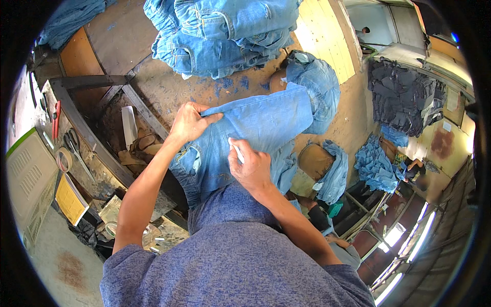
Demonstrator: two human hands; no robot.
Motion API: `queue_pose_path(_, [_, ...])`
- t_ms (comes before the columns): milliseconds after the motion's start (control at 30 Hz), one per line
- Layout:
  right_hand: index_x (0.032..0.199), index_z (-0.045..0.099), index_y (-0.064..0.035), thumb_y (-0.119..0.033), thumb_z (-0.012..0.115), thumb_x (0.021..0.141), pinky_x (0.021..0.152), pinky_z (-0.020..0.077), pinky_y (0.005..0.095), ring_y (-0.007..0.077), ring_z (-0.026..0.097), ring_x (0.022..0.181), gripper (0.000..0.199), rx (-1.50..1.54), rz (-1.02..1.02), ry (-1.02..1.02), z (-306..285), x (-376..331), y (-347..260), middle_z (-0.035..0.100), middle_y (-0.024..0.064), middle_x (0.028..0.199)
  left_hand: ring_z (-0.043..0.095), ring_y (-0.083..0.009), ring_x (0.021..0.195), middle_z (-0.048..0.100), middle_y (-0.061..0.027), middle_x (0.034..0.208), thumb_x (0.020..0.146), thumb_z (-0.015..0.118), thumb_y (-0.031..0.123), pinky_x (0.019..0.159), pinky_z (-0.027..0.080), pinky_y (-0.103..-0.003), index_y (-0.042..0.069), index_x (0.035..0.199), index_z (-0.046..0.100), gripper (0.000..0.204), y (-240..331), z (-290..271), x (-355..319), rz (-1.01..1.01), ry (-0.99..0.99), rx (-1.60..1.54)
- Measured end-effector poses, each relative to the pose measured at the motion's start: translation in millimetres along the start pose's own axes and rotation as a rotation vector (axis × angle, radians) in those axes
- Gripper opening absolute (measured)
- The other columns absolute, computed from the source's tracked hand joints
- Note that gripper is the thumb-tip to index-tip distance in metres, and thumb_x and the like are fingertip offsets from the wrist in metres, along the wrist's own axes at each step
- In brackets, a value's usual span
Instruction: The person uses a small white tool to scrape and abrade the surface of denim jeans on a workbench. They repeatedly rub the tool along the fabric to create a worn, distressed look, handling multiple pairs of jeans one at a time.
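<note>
Faded blue denim jeans (271, 113) lie just in front of speckled blue-grey shirt (230, 266), one leg stretched out to right. Left hand (192, 122) pinches top edge, thumb and fingers closed. Right hand (251, 166) curls round short white stick (239, 154); cannot tell if tip touches cloth. Loose cloth might bunch or slide if left pinch slips; stick might then skid. Beyond: big pile of blue jeans (220, 43). Far left: black-handled scissors (76, 149), red cutter (56, 117).

Left hand (189, 123) pinching; right hand (253, 168) curled, lower
</note>
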State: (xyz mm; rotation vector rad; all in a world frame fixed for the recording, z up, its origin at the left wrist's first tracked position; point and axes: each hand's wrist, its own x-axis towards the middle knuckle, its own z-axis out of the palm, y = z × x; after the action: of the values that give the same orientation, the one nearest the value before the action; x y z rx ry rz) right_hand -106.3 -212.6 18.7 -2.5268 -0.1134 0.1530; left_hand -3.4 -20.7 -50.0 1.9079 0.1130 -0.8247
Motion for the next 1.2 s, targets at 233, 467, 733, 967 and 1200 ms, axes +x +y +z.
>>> queue_pose_path(233, [0.107, 0.069, -0.0116, -0.015, 0.069, 0.095, 0.048, 0.0539, 0.0437, 0.0303, 0.07, 0.054, 0.012, -0.171, -0.028, -0.038, 2, 1, 2, 0.068, 0.0095, 0.062, 0.07, -0.0195, 0.067, 0.076, -0.0143, 0.075, 0.088, 0.082, 0.034, 0.069, 0.055, -0.039, 0.013, 0.105, 0.086, 0.026, -5, 3, 0, -0.034, -0.014, 0.012])
queue_pose_path(467, [0.114, 0.066, -0.0143, -0.023, 0.068, 0.099, 0.054, 0.056, 0.0453, 0.0347, 0.07, 0.055, 0.018, -0.092, 0.089, -0.083, -15, 2, 7, 0.068, 0.0078, 0.062, 0.069, -0.0261, 0.066, 0.076, -0.0155, 0.086, 0.087, 0.085, 0.035, 0.068, 0.055, -0.042, 0.01, 0.109, 0.084, 0.034, 13, -5, -5, -0.016, -0.018, 0.092])
queue_pose_path(733, [0.116, 0.066, -0.0126, -0.028, 0.078, 0.094, 0.085, 0.0497, 0.0433, 0.0249, 0.064, 0.095, 0.03, -0.086, -0.139, 0.026, -19, 15, 48, 0.069, 0.0004, 0.091, 0.062, -0.0314, 0.128, 0.068, -0.0098, 0.125, 0.091, 0.077, 0.02, 0.107, 0.049, -0.048, 0.014, 0.119, 0.074, 0.028, 30, 26, -110, 0.575, 0.417, 0.598])
queue_pose_path(967, [0.085, 0.063, -0.0123, -0.019, 0.077, 0.092, 0.069, 0.0402, 0.0392, 0.0219, 0.059, 0.075, 0.017, -0.188, -0.55, 0.135, -3, 22, 71, 0.064, -0.0004, 0.076, 0.055, -0.0293, 0.138, 0.064, -0.0098, 0.135, 0.095, 0.074, 0.03, 0.122, 0.037, -0.05, 0.015, 0.128, 0.077, 0.037, 6, 72, -126, 0.509, 0.477, 0.723])
queue_pose_path(1200, [0.099, 0.063, -0.0103, -0.025, 0.079, 0.094, 0.07, 0.0517, 0.0415, 0.0253, 0.074, 0.083, 0.022, -0.121, -0.307, -0.135, -34, 24, 95, 0.074, 0.0051, 0.084, 0.054, -0.0334, 0.136, 0.061, -0.0142, 0.136, 0.089, 0.081, 0.034, 0.121, 0.034, -0.054, 0.011, 0.126, 0.075, 0.044, 20, 73, -138, 0.492, 0.469, 0.725])
